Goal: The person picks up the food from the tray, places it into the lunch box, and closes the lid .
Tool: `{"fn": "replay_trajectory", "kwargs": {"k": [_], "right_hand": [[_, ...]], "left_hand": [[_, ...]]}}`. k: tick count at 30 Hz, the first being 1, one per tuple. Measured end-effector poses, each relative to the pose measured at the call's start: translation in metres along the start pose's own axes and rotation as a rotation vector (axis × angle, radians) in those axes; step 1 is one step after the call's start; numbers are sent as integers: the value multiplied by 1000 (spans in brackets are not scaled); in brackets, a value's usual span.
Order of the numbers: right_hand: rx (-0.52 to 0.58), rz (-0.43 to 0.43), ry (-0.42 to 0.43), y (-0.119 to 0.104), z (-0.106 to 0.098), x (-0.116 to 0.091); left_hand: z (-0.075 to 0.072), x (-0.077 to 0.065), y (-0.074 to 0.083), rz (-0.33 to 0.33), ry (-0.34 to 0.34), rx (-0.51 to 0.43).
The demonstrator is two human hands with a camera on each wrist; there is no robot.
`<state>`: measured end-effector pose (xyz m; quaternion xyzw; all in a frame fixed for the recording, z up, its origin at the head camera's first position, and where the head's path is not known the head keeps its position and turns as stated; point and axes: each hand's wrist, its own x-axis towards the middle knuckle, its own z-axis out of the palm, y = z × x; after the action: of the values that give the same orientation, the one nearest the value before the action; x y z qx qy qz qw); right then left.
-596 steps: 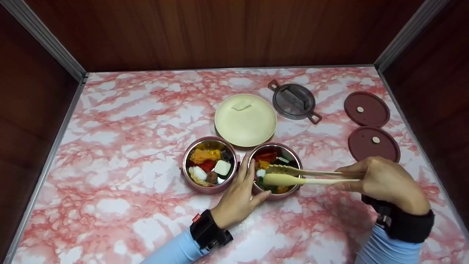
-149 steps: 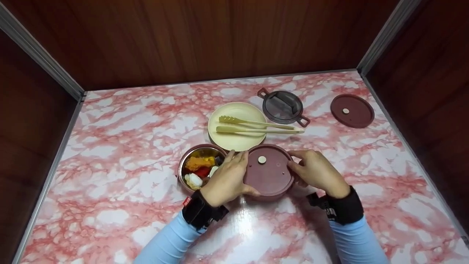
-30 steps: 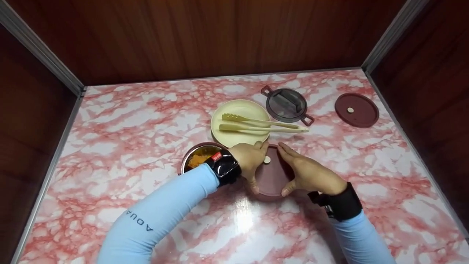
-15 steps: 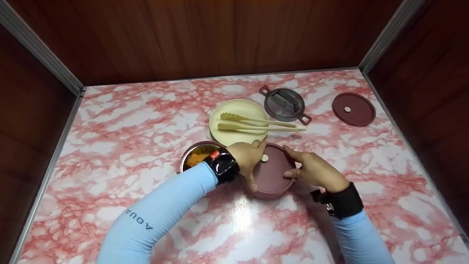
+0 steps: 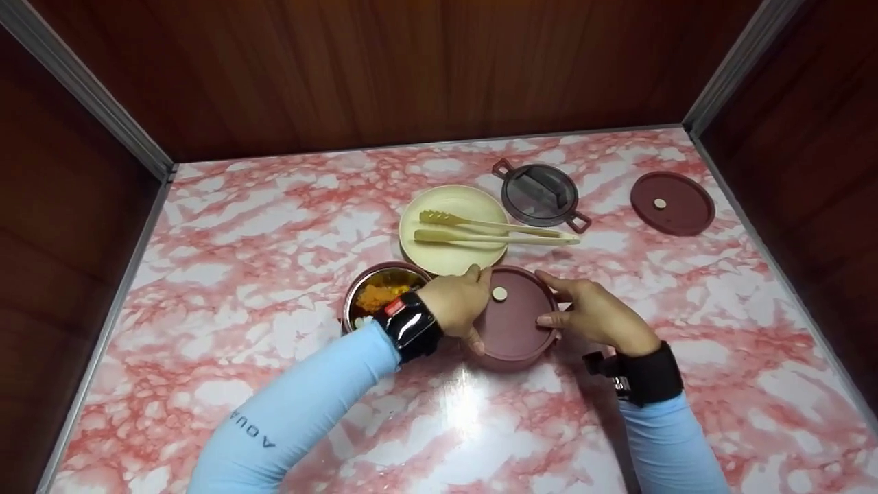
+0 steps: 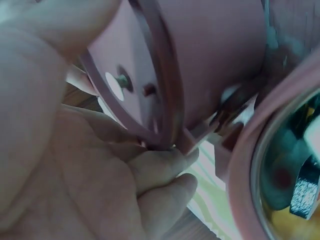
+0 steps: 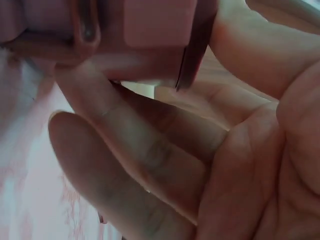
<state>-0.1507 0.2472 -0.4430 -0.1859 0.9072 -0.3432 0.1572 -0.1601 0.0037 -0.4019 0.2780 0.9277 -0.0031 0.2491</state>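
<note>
A round maroon lunch box (image 5: 516,326) stands in the middle front, its lid on, with a white knob (image 5: 499,294) on top. My left hand (image 5: 455,302) grips its left side, thumb at the front edge; in the left wrist view the fingers curl at the lid's rim (image 6: 172,85). My right hand (image 5: 597,315) grips the right side, thumb on the lid's edge; its other fingers reach under a side clasp (image 7: 159,22) in the right wrist view. Left of it, partly hidden by my left wrist, an uncovered lunch box (image 5: 351,302) holds orange and yellow food pieces.
Behind the boxes, cream tongs (image 5: 480,237) lie across a pale yellow plate (image 5: 453,261). A dark glass lid (image 5: 540,199) with two handles lies right of the plate. Another maroon lid (image 5: 675,206) is near the table's right edge. Dark wooden walls (image 5: 425,68) enclose the table.
Earlier the right hand worked the tongs in the right box; they now lie on the plate and that box is lidded. Lately the right thumb moved from the front to the lid's right edge.
</note>
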Motion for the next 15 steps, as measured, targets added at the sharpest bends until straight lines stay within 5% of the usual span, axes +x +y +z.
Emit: {"fn": "replay_trajectory", "kwargs": {"k": [15], "right_hand": [[-8, -24, 74, 7, -6, 4]], "left_hand": [[43, -28, 14, 1, 254, 9]]}}
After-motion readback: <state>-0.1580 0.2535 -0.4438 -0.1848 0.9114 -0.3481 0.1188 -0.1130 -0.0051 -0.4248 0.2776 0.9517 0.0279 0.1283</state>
